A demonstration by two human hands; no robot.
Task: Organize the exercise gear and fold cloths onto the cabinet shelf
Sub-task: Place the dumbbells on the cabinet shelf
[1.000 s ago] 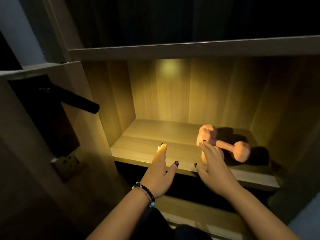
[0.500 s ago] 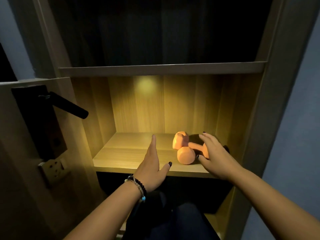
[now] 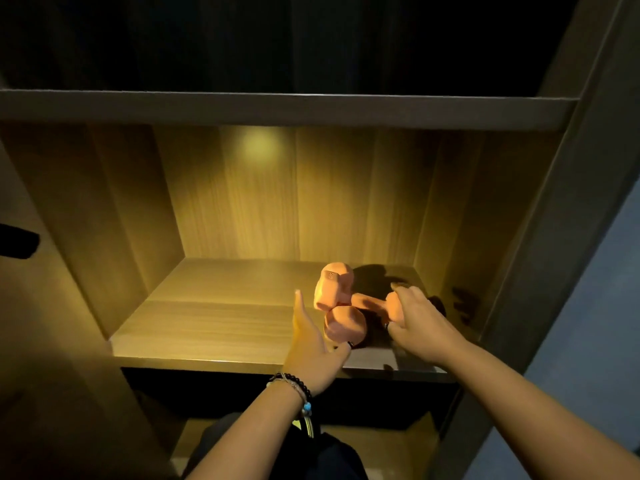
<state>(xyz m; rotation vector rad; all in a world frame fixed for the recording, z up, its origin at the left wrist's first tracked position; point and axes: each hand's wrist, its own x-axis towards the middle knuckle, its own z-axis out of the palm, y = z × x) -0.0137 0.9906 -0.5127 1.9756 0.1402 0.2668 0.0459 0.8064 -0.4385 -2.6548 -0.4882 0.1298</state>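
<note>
A: Start close in. What is the setting?

B: Nearest the camera, dark-clothed legs low in the frame. Past them, a lit wooden cabinet shelf [image 3: 221, 320] with pale grain, warm light pooling on its back panel, a dark compartment above it and another below. A blue-grey wall [image 3: 588, 341] runs along the right side.

A: And the gear?

B: Two peach-orange dumbbells with blocky rubbery heads [image 3: 337, 303], lying on the right half of the shelf, touching and crossed over each other. One head faces the front edge, another stands further back with a small stamped mark on it.

A: The hands?

B: The left hand [image 3: 313, 348], with a dark beaded bracelet [image 3: 294, 384] on its wrist, is flat with straight fingers, thumb spread toward the nearest dumbbell head; I cannot tell whether it touches. The right hand [image 3: 415, 317] has its fingers curled over the right-hand dumbbell head, gripping it.
</note>
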